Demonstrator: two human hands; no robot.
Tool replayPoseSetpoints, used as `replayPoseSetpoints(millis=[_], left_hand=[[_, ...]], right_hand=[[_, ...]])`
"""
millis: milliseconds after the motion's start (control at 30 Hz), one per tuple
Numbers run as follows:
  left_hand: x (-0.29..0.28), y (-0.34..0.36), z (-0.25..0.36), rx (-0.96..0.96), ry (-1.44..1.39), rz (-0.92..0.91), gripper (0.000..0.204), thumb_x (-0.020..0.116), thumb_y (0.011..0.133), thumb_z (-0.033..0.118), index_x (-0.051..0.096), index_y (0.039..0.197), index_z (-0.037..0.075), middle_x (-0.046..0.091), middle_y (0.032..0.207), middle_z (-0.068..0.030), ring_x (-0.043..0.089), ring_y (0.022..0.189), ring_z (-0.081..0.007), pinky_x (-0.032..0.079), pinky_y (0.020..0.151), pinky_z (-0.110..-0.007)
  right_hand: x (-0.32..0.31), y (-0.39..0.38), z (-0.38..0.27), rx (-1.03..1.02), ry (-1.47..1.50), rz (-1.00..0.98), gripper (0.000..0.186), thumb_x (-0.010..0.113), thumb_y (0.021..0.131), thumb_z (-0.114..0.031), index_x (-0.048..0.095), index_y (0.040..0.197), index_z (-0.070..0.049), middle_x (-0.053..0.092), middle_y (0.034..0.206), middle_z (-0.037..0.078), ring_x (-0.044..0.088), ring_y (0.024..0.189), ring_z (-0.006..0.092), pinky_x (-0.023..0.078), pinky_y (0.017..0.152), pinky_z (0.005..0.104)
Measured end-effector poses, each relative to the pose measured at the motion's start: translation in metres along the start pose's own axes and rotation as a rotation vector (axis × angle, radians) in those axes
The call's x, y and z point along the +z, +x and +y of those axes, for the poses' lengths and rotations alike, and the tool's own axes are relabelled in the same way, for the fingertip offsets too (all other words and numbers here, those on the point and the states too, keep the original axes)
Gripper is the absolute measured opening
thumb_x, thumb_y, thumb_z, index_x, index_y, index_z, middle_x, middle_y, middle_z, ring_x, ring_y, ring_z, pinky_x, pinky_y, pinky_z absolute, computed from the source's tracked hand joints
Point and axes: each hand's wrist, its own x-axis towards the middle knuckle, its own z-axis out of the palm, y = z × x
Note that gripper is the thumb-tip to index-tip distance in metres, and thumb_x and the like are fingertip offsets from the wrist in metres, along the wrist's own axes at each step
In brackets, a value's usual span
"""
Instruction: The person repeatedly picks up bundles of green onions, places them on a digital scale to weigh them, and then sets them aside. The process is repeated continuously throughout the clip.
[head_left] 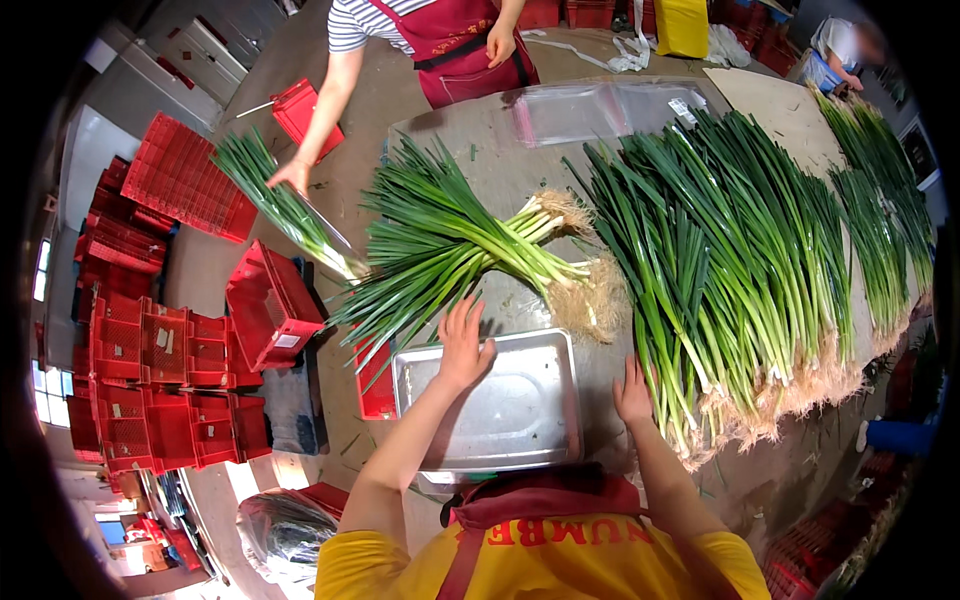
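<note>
The left hand (464, 347), empty with fingers spread, was at the metal tray's (505, 400) far edge, near the crossed scallion bundles (450, 230) on the bench (495, 155); the right hand (632, 395), fingers extended, was just beside the larger scallion pile (740, 270).

My left forearm (400, 455) hid part of the left side of the shallow silver metal tray (510, 400), and I couldn't tell whether my left hand (462, 348) touched its rim. Nor could I tell whether my right hand (632, 395) met the long green, white-stemmed onions (740, 270). The upper edge cut off the head of the co-worker in a striped shirt and maroon apron (455, 45). Leaves partly covered a red plastic crate (375, 393); a distant person's head (868, 42) was blurred.
</note>
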Motion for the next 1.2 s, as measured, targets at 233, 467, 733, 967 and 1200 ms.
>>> replayPoseSetpoints(millis=[233,467,733,967,1200], left_hand=[[-0.027,-0.082,0.025,-0.165,-0.145,0.126,0.071,0.065,0.067,0.017,0.034,0.130,0.004,0.031,0.134,-0.0199,0.027,0.125,-0.0372,0.016,0.102,-0.048],[-0.035,-0.128,0.058,0.030,-0.035,0.047,0.048,0.063,0.068,0.015,0.052,0.114,0.008,0.035,0.131,-0.0203,0.031,0.122,-0.0379,0.020,0.101,-0.050],[-0.026,-0.143,0.076,0.085,-0.043,0.042,0.040,0.063,0.070,0.017,0.056,0.108,0.009,0.033,0.133,-0.0202,0.030,0.123,-0.0377,0.021,0.100,-0.048],[-0.035,-0.137,0.089,0.121,-0.081,0.059,0.037,0.063,0.070,0.015,0.057,0.106,0.010,0.035,0.132,-0.0195,0.032,0.122,-0.0378,0.022,0.099,-0.049],[-0.028,-0.148,0.090,0.167,-0.083,0.035,0.036,0.064,0.069,0.015,0.058,0.104,0.011,0.036,0.132,-0.0178,0.034,0.121,-0.0373,0.024,0.098,-0.049]], right_hand=[[-0.010,0.003,-0.004,0.006,0.304,0.058,0.057,0.053,0.082,-0.020,0.033,0.133,-0.003,0.032,0.138,0.017,0.029,0.128,0.0339,0.021,0.107,0.0428],[-0.100,-0.023,-0.007,-0.183,0.250,0.259,0.062,0.061,0.074,-0.014,0.037,0.129,-0.002,0.038,0.133,0.019,0.034,0.124,0.0342,0.025,0.104,0.0441],[-0.092,-0.041,0.043,-0.024,-0.002,0.018,0.051,0.067,0.065,-0.027,0.055,0.107,-0.001,0.037,0.132,0.022,0.036,0.120,0.0387,0.030,0.099,0.0455],[-0.103,-0.045,0.037,0.086,0.343,0.174,0.027,0.060,0.075,-0.016,0.056,0.098,-0.002,0.056,0.112,0.018,0.051,0.104,0.0349,0.041,0.089,0.0421],[-0.108,-0.013,0.081,0.043,0.141,0.396,0.046,0.066,0.073,-0.021,0.051,0.114,-0.005,0.054,0.113,0.017,0.051,0.104,0.0346,0.042,0.089,0.0428]])
